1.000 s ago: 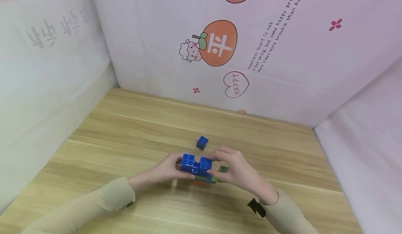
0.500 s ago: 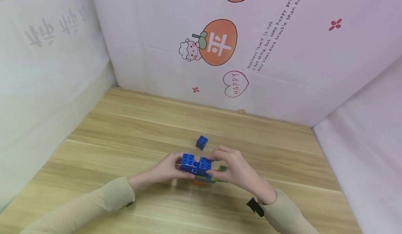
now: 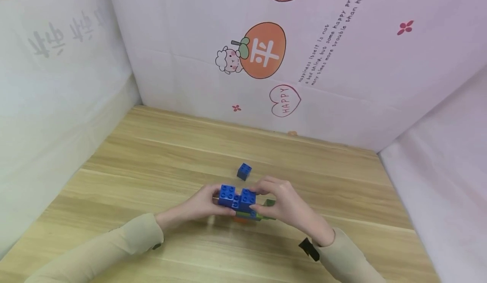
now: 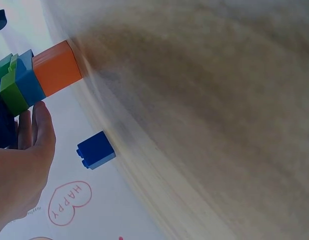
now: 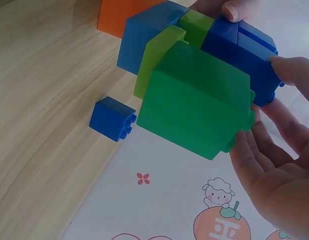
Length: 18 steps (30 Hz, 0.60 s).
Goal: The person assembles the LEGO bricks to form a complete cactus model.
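A block assembly [image 3: 239, 202] stands on the wooden table [image 3: 160, 156], held between both hands. It has dark blue blocks [image 3: 227, 194] on top, a green block [image 3: 270, 203] at its right and an orange block [image 3: 240, 220] at the bottom. My left hand [image 3: 203, 205] grips its left side and my right hand [image 3: 283, 202] pinches the right blue block. In the right wrist view the green block [image 5: 199, 100] fills the middle, with my right hand's fingers [image 5: 274, 165] curled round the dark blue part [image 5: 244, 50]. The left wrist view shows the orange block [image 4: 57, 67] and my left hand [image 4: 19, 165].
A small loose blue block [image 3: 244, 171] lies on the table just behind the assembly, also seen as the loose blue block [image 4: 96, 150] and the loose blue block [image 5: 112, 118]. White printed walls [image 3: 266, 63] close in the table at the back and on both sides.
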Available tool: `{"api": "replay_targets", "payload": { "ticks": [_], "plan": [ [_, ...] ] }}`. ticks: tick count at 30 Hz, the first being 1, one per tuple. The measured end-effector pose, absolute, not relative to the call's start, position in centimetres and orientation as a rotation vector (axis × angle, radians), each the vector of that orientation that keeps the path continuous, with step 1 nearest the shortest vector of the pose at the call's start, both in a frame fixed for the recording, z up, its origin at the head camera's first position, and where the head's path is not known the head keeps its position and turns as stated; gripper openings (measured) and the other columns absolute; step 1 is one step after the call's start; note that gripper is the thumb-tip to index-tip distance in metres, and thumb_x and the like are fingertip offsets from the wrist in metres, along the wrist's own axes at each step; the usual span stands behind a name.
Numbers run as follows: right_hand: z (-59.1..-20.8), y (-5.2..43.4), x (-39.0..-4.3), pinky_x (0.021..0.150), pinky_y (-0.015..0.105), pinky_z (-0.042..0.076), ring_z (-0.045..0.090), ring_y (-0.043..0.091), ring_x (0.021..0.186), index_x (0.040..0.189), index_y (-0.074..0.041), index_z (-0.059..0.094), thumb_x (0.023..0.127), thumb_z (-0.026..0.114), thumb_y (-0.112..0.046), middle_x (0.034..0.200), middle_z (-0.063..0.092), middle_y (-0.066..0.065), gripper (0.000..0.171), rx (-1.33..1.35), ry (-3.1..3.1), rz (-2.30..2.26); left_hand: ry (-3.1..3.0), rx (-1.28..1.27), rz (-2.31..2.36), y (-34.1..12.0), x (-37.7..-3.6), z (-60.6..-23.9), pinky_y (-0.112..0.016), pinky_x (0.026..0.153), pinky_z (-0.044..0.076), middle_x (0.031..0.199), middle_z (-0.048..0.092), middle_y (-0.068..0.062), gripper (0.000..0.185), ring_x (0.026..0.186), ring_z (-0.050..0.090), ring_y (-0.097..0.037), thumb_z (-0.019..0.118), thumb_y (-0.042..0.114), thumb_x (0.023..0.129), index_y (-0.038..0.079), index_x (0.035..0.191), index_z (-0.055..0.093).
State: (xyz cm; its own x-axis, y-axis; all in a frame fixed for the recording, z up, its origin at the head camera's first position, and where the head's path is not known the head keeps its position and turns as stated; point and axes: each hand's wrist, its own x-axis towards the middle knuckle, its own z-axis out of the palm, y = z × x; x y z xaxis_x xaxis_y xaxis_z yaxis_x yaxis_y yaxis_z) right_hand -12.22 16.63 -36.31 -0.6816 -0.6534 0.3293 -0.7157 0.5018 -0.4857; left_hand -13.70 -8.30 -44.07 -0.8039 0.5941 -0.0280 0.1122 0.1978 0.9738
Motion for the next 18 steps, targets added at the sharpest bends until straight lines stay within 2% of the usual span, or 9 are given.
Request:
{"api": "replay_targets", "payload": {
  "ticks": [7,18],
  "plan": [
    [-36.27,16.64,-12.17,0.08,0.029,0.063,0.072,0.018,0.091,0.107,-0.005,0.07,0.079,0.082,-0.011,0.103,0.073,0.007,0.031,1.236,-2.656,0.921,2.084,0.655,1.636,-8.42,-13.63,-44.33,-0.027,0.098,0.056,0.121,0.07,-0.015,0.049,0.114,0.066,-0.028,0.081,0.016,0.081,0.004,0.124,0.062],
    [-35.96,17.54,-12.39,0.083,0.031,0.063,0.071,0.016,0.096,0.113,-0.008,0.069,0.082,0.08,-0.015,0.109,0.072,0.004,0.033,1.267,-2.709,0.95,2.058,0.662,1.655,-8.19,-13.64,-44.37,-0.026,0.098,0.056,0.124,0.069,-0.016,0.049,0.117,0.065,-0.03,0.081,0.016,0.081,0.003,0.125,0.062]
  ]
}}
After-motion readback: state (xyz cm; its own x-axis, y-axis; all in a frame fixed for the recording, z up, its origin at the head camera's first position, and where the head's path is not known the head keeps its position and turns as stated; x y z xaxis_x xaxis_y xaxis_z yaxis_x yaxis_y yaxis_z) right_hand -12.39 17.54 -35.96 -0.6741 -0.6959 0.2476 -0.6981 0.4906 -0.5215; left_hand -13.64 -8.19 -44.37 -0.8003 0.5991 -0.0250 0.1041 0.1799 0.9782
